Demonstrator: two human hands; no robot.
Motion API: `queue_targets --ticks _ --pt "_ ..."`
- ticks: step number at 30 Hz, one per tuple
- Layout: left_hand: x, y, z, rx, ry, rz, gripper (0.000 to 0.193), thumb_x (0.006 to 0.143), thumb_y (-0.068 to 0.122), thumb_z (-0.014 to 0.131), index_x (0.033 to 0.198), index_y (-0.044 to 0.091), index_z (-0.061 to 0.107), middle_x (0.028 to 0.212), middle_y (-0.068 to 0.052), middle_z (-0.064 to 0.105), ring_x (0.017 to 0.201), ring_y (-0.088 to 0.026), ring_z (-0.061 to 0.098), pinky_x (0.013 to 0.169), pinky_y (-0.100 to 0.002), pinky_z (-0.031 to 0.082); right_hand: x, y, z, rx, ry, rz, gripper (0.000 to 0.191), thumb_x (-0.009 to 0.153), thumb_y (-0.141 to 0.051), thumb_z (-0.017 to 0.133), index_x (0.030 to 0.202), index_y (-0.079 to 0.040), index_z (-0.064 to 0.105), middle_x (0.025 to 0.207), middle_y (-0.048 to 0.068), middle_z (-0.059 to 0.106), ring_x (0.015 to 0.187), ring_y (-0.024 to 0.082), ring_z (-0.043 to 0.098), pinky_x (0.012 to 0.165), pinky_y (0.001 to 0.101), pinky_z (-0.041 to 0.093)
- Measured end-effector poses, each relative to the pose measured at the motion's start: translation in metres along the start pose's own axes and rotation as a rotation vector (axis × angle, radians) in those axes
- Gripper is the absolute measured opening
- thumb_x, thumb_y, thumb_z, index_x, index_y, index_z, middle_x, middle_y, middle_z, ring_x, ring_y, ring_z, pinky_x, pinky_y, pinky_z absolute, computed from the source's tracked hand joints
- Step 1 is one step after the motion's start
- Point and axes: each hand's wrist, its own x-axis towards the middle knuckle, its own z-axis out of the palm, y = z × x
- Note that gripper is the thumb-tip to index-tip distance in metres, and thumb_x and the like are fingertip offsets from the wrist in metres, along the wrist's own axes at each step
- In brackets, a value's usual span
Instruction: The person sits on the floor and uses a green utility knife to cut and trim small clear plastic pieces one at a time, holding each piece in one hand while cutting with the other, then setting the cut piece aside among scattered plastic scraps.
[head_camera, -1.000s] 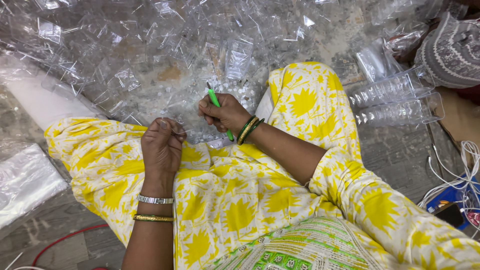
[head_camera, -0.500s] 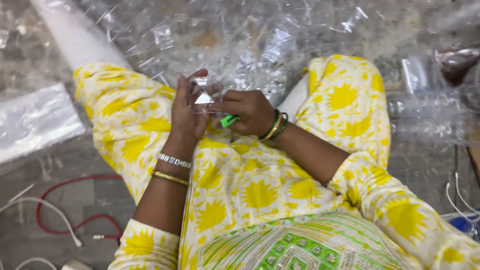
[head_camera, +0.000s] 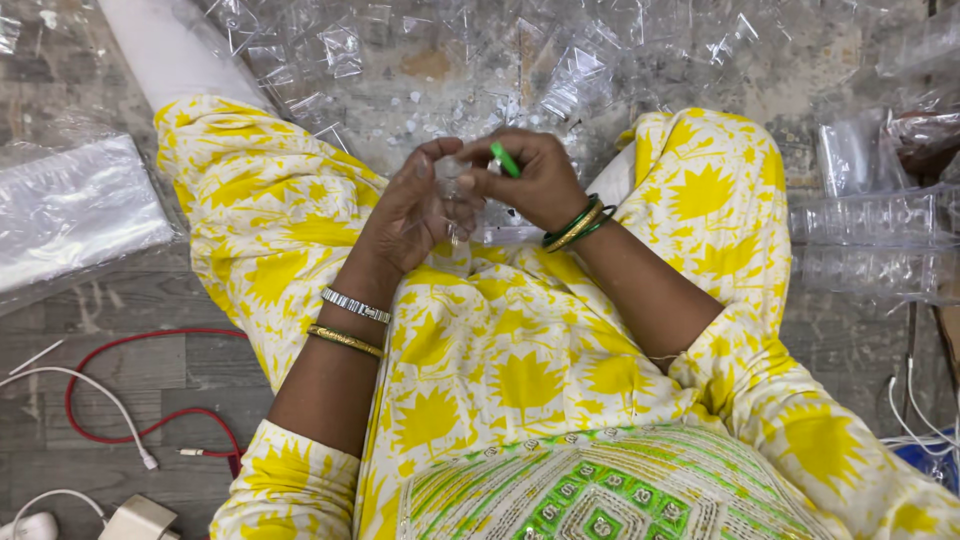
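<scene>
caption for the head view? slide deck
Seated person's left hand and right hand pinch a small clear plastic piece and green tool above scattered clear bags.

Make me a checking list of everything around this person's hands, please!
Surface: grey, worn wooden floor; the person sits on it.
Job's things: a small clear plastic piece held between both hands; a green stick-like tool in the right hand.
Clutter: loose clear plastic pieces strewn ahead; a flat stack of clear plastic bags at left; stacked clear plastic trays at right.
Grippers: left hand grips the clear piece; right hand pinches the green tool.
Cables: red cable and white cable at lower left; more white cables at right.
Surroundings: nothing seen beyond the floor.
</scene>
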Motion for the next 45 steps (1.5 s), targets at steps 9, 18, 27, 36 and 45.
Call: queue_targets --ticks 9,18,27,36,45 --pt "0.011 0.004 0.008 0.172 0.222 0.277 0.076 0.092 0.053 0.067 0.15 0.015 0.036 0.143 -0.017 0.05 0.126 -0.028 0.053 0.105 -0.05 0.05 0.0 0.037 0.013 0.265 0.234 0.461 0.013 0.091 -0.015 0.075 0.089 -0.002 0.076 0.072 0.005 0.073 0.046 0.007 0.05 0.042 0.0251 0.037" --pt "0.002 0.002 0.007 0.192 0.314 0.459 0.038 0.099 0.013 0.07 0.128 0.005 0.047 0.119 -0.019 0.07 0.117 -0.033 0.067 0.108 -0.048 0.054 -0.003 0.015 0.019 0.506 0.043 0.657 0.023 0.095 -0.025 0.071 0.089 -0.002 0.072 0.071 0.008 0.075 0.036 0.008 0.045 0.034 0.0274 0.031" --pt "-0.001 0.009 -0.01 -0.13 0.406 0.431 0.017 0.097 0.021 0.057 0.106 0.008 0.062 0.097 -0.008 0.067 0.095 -0.03 0.07 0.087 -0.05 0.06 0.001 -0.023 0.001 -0.605 -0.164 -0.057 0.062 0.089 -0.067 0.071 0.098 -0.005 0.068 0.069 0.009 0.065 0.061 0.024 0.064 0.056 0.0381 0.049" --pt "0.0 0.007 -0.015 -0.028 0.406 0.396 0.016 0.096 0.019 0.057 0.106 0.006 0.059 0.094 -0.009 0.067 0.088 -0.029 0.071 0.079 -0.047 0.062 -0.004 -0.03 0.024 -0.92 -0.277 -0.1 0.071 0.085 -0.079 0.064 0.077 -0.009 0.065 0.063 0.01 0.063 0.062 0.035 0.066 0.056 0.0473 0.05" --pt "0.003 0.005 -0.017 -0.058 0.437 0.351 0.015 0.095 0.019 0.057 0.104 0.006 0.06 0.088 -0.011 0.068 0.085 -0.031 0.072 0.076 -0.048 0.062 -0.006 -0.022 0.03 -0.993 -0.263 -0.113 0.067 0.089 -0.079 0.06 0.074 -0.014 0.07 0.06 0.009 0.064 0.058 0.033 0.066 0.053 0.0463 0.049"
